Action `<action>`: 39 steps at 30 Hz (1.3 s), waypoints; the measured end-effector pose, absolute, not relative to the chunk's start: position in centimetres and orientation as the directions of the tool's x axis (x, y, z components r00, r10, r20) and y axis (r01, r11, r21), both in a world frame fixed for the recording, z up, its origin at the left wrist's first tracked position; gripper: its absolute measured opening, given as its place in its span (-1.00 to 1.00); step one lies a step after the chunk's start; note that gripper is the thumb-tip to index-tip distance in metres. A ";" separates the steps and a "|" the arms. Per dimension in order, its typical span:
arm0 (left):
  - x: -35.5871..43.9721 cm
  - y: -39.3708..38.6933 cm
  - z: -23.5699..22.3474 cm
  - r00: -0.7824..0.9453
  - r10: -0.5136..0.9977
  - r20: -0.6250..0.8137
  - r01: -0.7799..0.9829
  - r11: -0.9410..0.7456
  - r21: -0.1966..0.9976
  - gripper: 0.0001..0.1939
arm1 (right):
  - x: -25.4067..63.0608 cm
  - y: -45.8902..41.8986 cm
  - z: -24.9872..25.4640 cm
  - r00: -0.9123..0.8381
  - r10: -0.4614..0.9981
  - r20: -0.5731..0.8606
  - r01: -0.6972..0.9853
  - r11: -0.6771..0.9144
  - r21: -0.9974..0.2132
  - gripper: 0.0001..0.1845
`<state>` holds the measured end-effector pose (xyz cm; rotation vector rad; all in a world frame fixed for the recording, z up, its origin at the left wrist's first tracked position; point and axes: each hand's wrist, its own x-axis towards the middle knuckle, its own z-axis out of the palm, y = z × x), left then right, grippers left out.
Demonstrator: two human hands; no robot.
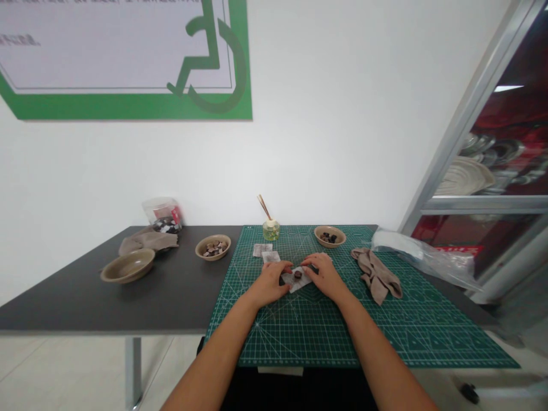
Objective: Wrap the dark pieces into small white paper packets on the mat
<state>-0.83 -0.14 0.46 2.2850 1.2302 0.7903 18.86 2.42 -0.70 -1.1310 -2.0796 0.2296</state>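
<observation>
A small dark brown piece (298, 275), maybe a candy, lies in the middle of a pale printed paper sheet (295, 285) on the green cutting mat (299, 331). My left hand (272, 282) has its curled fingers and thumb at the sheet's left edge. On the opposite side, my right hand (324, 275) is closed at the edge, thumb and forefinger near the dark piece. Part of the sheet is hidden under the fingers. More pale paper sheets (262, 249) lie flat just beyond my left hand. Behind my right hand, a tan bowl (317, 235) holds several dark pieces.
Left of the mat stand a bowl of wrapped-looking pieces (204, 253) and another tan bowl (128, 275). Behind are a cloth (149, 240) and a clear bag (160, 208). A reed diffuser (271, 230) is at the back; a brown cloth (377, 277) and plastic bag (428, 257) lie right.
</observation>
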 end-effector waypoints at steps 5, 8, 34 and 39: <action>-0.9 -0.1 0.3 0.438 0.852 0.285 0.599 -0.514 0.614 -0.44 | 18.7 2.3 -0.6 -0.388 0.775 0.499 0.659 0.612 -0.437 -0.90; -0.9 -0.1 0.2 0.442 0.849 0.289 0.597 -0.519 0.612 -0.44 | 18.7 2.2 -0.5 -0.391 0.780 0.488 0.667 0.606 -0.433 -0.92; -0.9 0.0 0.2 0.417 0.864 0.283 0.585 -0.494 0.644 -0.29 | 18.7 2.0 -0.3 -0.499 0.751 0.433 0.594 0.660 -0.459 -0.86; -0.9 0.1 0.0 0.404 0.866 0.294 0.591 -0.492 0.640 -0.22 | 18.5 2.1 -0.2 -0.427 0.787 0.445 0.678 0.604 -0.419 -0.86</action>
